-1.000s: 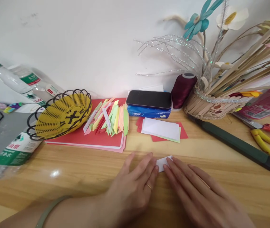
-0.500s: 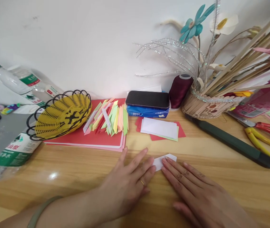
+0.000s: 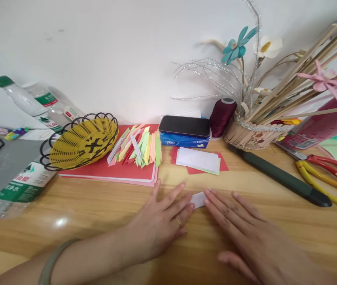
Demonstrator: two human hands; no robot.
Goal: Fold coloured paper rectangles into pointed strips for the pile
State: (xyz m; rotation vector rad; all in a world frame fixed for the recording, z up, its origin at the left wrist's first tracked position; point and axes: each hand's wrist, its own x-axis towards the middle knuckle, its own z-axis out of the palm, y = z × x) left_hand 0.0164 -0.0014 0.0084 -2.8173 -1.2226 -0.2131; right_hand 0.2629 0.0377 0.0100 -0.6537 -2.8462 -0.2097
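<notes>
A small folded white paper [image 3: 198, 200] lies on the wooden table between my hands. My left hand [image 3: 161, 223] has its fingers spread, with fingertips touching the paper's left end. Flat on the table, my right hand [image 3: 242, 229] covers the paper's right end with its fingertips, its thumb held apart. Behind them is a stack of white slips [image 3: 198, 159] over green and red ones. Many folded colored strips [image 3: 139, 146] are heaped on red sheets [image 3: 106, 173] to the left.
A yellow basket [image 3: 85, 144] and plastic bottles [image 3: 23, 97] stand at the left. A phone [image 3: 184, 125] rests on a blue tissue pack [image 3: 183, 140]. Maroon thread [image 3: 222, 116], a flower holder [image 3: 251, 134], a dark green tool [image 3: 284, 178] and scissors [image 3: 322, 170] are at the right.
My right fingertips now cover the paper's right end, which showed before. The whole view has shifted slightly. My left hand stays at the paper's left end.
</notes>
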